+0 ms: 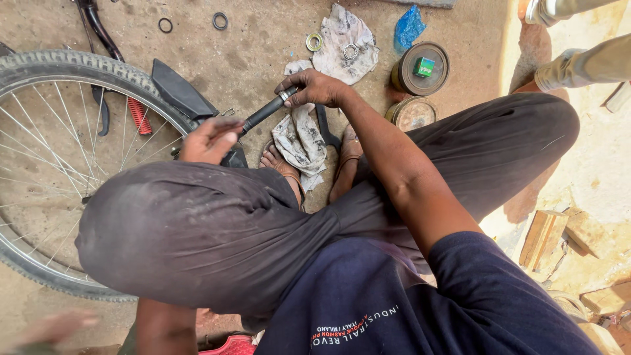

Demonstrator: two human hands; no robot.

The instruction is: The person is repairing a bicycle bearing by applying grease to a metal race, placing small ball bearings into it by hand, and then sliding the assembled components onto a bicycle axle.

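Two hands meet on one black tube (263, 113) just above your knees: your right hand (314, 87) has its grip closed round the tube's upper end, where a silver collar shows, and your left hand (209, 140) sits at the lower end with fingers loosely curled, touching or nearly touching the tip; blur keeps you from telling whether that grip is fully closed. The tube slants down from right to left, held in the air over the ground, with a grey rag (300, 141) lying just below it by your sandalled feet. Left of the tube stands a spoked bicycle wheel (62, 171) with its tyre, and a black mudguard piece (179, 90) lies between wheel and tube. Beyond the tube, farther from you, another rag (345, 43) carries a bearing ring (350, 51), with a brass-coloured ring (314, 41) beside it; two round tins (420, 69) sit to the right of that rag, the farther one with a small green box on top. Judging by the hold, you are working the tube's lower end, fitting or turning something there while the right hand steadies it. Your next move calls for a firm right-hand hold against twisting and a sure purchase with the left fingers on the tip.
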